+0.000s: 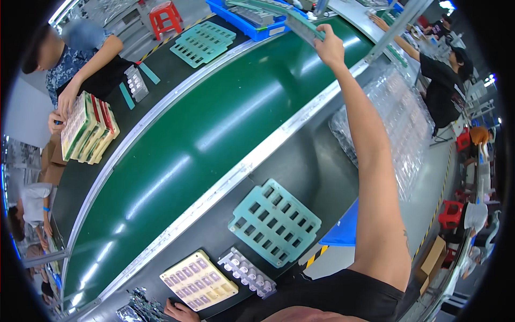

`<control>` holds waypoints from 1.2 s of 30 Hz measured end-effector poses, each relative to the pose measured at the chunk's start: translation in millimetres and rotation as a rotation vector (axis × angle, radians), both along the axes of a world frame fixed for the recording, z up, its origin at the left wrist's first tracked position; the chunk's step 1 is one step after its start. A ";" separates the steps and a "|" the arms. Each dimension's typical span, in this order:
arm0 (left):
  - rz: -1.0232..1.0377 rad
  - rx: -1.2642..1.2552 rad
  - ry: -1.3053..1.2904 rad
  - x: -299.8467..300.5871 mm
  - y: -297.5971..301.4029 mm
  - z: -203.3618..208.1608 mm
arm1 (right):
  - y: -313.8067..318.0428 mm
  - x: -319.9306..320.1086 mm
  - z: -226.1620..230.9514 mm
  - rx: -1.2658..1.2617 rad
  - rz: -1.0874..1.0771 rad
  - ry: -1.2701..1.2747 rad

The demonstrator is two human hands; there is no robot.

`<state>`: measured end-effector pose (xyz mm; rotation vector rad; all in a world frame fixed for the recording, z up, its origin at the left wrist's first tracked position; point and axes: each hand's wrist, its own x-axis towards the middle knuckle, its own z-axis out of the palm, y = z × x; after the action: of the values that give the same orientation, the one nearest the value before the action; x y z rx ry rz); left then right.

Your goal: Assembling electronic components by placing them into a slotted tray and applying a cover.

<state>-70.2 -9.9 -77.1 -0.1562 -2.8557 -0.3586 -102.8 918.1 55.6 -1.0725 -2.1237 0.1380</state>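
Observation:
At the far side, beyond the conveyor belt, my right hand point(330, 47) is closed on the end of a teal slotted tray point(301, 28), tilted over a blue bin point(256, 33). My left hand point(181, 311) lies low at the near edge of the bench, partly cut off by the picture's rim. Its fingers rest loosely beside a cream tray point(225, 291) filled with rows of small pale parts. Right of that tray is a clear plastic strip point(248, 272) of small white parts. Behind them a teal plate point(274, 222) with rectangular slots lies flat.
A green conveyor belt point(214, 123) with metal rails crosses the middle. Opposite, a person point(80, 59) handles a stack of cream trays point(88, 129); another slotted teal plate point(203, 44) lies there. Bubble-wrapped goods point(391, 123) stand at right. Dark crumpled strips point(140, 307) lie near my left hand.

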 end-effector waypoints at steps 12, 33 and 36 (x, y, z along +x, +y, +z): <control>0.084 -0.131 0.114 -0.2 -25.8 -28.6 | 122.2 -152.0 -45.9 0.111 0.098 0.091; 0.030 -0.342 0.139 -0.5 30.6 14.9 | -129.1 -67.3 -50.8 -0.132 0.350 0.406; 0.080 0.025 0.079 0.5 3.0 -1.5 | -190.4 -30.1 -35.8 -0.228 0.370 0.427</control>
<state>-69.7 -6.9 -78.6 -0.0496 -2.7690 -0.3630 -132.9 727.7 19.8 -0.6823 -1.9161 0.7334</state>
